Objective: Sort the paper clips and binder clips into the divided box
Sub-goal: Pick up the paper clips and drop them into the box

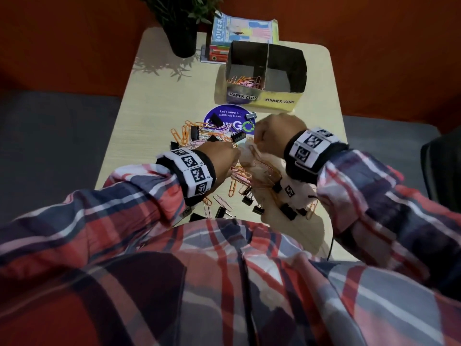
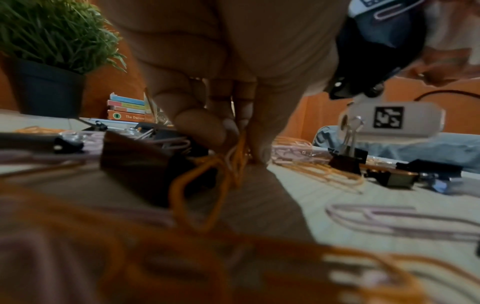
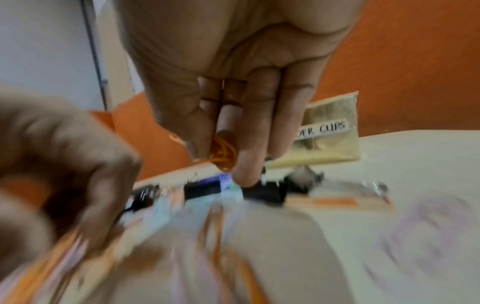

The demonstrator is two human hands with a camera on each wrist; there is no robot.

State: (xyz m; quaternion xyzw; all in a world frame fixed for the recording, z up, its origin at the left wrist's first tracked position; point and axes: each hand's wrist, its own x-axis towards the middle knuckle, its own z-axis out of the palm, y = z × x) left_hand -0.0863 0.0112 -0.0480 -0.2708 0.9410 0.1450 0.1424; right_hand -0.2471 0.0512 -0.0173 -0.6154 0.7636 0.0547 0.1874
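A heap of orange and pink paper clips mixed with black binder clips lies on the table before me. My left hand is down in the heap, its fingers pinching orange paper clips. Just to its right, my right hand is raised a little and pinches a small bunch of orange paper clips between thumb and fingers. The divided box stands beyond, labelled "PAPER CLIPS" left and "BINDER CLIPS" right. Several paper clips lie in its left compartment; the right one looks dark.
A round blue sticker lies under the far part of the heap. A potted plant and a stack of books stand at the table's far edge, behind the box. More binder clips lie near the table's front edge.
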